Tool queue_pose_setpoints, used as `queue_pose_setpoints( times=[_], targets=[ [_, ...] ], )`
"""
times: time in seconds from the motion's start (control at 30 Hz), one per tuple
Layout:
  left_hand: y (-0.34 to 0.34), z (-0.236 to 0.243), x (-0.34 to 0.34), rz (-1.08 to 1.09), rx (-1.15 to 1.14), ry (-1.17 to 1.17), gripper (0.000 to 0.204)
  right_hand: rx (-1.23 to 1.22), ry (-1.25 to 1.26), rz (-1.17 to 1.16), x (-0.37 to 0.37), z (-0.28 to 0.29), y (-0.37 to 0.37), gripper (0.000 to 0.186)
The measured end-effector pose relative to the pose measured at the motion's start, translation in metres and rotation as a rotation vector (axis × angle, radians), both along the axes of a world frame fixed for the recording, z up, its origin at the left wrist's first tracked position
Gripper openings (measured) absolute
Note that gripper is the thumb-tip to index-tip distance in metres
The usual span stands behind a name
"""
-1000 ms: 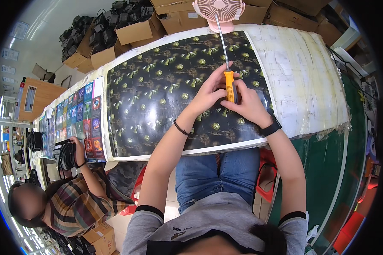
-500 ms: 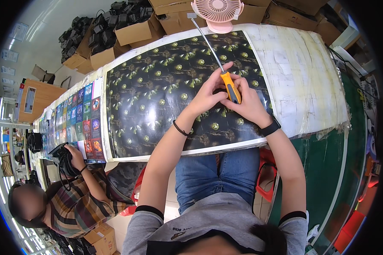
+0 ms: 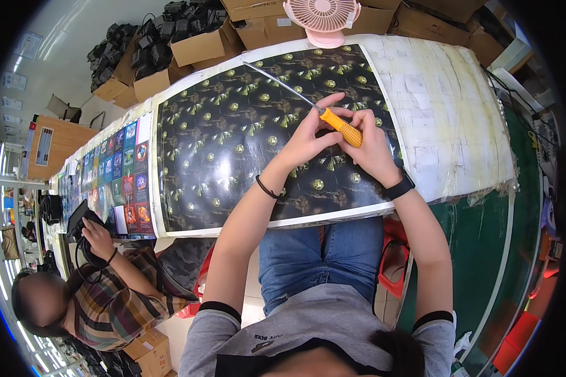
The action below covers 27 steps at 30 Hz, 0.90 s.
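Observation:
A long screwdriver [image 3: 346, 130] with a yellow-orange handle and a thin metal shaft is held above the dark patterned mat [image 3: 233, 169]. Its shaft slants away to the far left. My left hand [image 3: 306, 141] has its thumb against the handle's side and its fingers around the shaft end of the handle, one finger stretched past the shaft. At the butt end, my right hand [image 3: 377, 151] pinches the handle between thumb and fingers. Parts of the fingers behind the handle are hidden.
A pink fan [image 3: 324, 19] stands at the table's far edge. Cardboard boxes [image 3: 201, 47] with black devices lie beyond it. At the left, a co-worker's hand [image 3: 98, 240] holds a black device with a cable near printed cards [image 3: 122, 166].
The screwdriver's tip has swung to the left, and its handle has turned between my fingers. At the left, the co-worker's hand has shifted left and the black device has tilted upright.

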<state>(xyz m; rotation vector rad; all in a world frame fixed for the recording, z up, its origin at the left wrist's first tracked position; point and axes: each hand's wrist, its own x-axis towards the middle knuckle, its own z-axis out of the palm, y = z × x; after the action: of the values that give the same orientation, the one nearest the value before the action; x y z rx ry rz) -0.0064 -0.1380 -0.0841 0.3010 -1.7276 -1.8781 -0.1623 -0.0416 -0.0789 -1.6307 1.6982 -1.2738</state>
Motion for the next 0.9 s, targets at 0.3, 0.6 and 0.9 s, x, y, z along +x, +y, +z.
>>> queue_pose_setpoints(
  times=[0.3, 0.6, 0.9],
  targets=[
    [0.0014, -0.0013, 0.0018, 0.021, -0.010, -0.027, 0.077, -0.097, 0.052, -0.021, 0.0004, -0.0045, 0.0003, 0.044],
    [0.0015, -0.0036, 0.0017, 0.040, 0.000, -0.042, 0.075, -0.107, 0.019, -0.011, 0.0002, -0.0060, 0.0006, 0.043],
    [0.0014, -0.0034, 0.0031, 0.036, -0.020, -0.044, 0.074, -0.128, 0.076, -0.003, 0.0012, -0.0022, 0.0022, 0.043]
  ],
)
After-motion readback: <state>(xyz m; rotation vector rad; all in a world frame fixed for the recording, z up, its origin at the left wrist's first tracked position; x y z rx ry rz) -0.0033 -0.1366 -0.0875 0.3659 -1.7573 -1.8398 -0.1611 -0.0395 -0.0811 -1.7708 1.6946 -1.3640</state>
